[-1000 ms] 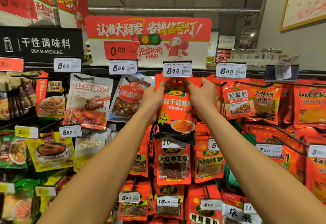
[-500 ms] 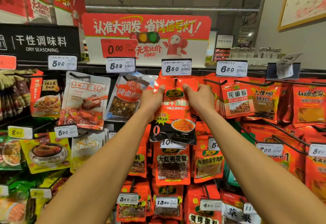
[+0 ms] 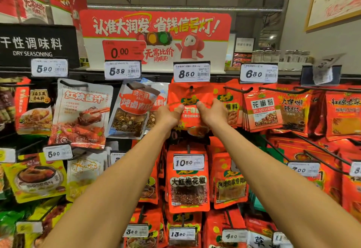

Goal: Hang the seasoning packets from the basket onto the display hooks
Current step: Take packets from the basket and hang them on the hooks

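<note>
Red foil seasoning packet [image 3: 190, 102]: now threaded on the black wire display hook [image 3: 191, 87]; my left hand [image 3: 169, 114] and right hand [image 3: 212, 113] still pinch it, release pending.

- Now threaded onto the black metal display hook [image 3: 191, 87]: red foil seasoning packet [image 3: 190, 99], pushed back under the 8.50 tag.
- Slid lower on the packet's sides: left hand [image 3: 169, 115], right hand [image 3: 212, 113].
</note>
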Demonstrator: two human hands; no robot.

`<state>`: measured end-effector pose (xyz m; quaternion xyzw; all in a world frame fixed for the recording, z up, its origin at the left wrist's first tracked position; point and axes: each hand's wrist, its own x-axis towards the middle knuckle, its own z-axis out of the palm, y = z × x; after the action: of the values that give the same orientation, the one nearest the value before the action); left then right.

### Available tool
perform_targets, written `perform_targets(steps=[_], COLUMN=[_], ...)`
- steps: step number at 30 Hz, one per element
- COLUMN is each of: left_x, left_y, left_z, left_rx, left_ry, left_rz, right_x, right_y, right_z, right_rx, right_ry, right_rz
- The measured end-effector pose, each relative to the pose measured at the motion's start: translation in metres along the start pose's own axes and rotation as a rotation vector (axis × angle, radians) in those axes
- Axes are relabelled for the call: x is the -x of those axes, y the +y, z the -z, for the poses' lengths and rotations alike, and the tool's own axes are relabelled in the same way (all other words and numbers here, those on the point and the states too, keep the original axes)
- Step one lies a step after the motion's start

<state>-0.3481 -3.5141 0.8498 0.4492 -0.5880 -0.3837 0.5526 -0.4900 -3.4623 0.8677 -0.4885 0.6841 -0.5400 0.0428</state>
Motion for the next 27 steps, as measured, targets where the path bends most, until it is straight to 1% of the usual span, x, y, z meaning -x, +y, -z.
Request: perform_targets(steps=[2,4,6,9,12,16,17,19,22,25,27], left_x=[-0.018,-0.032,-0.045,-0.063,-0.073,-0.07,-0.066,-0.054,-0.031,0.001,0.027], left_y=[0.001,0.003,0.003,0.0,-0.003,-0.011,-0.01,-0.003,0.01,0.02,0.025], left_z=[-0.006,-0.01,-0.013,-0.015,-0.019,-0.011,-0.006,0.006,0.027,0.043,0.048], left_rx=[-0.137,-0.261,-0.296,-0.236,-0.219,-0.065,-0.063,-0.12,-0.158,-0.01,0.099], left_ry=[0.067,0.103,0.128,0.152,0.129,-0.031,-0.046,-0.026,0.021,-0.057,-0.072], left_rz=[0.077,0.109,0.117,0.115,0.106,0.085,0.059,-0.025,-0.123,-0.085,-0.038], right_x=[-0.014,-0.028,-0.04,-0.052,-0.05,-0.037,-0.034,-0.028,-0.011,0.014,0.031], right_y=[-0.001,-0.002,-0.003,0.002,0.008,0.017,0.018,0.019,0.014,0.006,0.005], right_z=[-0.006,-0.013,-0.016,-0.019,-0.02,-0.014,-0.01,-0.001,0.022,0.057,0.082], right_rx=[0.013,-0.022,-0.067,-0.034,-0.001,0.008,-0.002,-0.084,-0.318,-0.515,-0.581], right_ry=[-0.038,-0.085,-0.112,-0.124,-0.117,-0.126,-0.122,-0.1,-0.126,-0.258,-0.321], right_rz=[-0.086,-0.17,-0.211,-0.199,-0.165,-0.124,-0.127,-0.155,-0.215,-0.245,-0.268])
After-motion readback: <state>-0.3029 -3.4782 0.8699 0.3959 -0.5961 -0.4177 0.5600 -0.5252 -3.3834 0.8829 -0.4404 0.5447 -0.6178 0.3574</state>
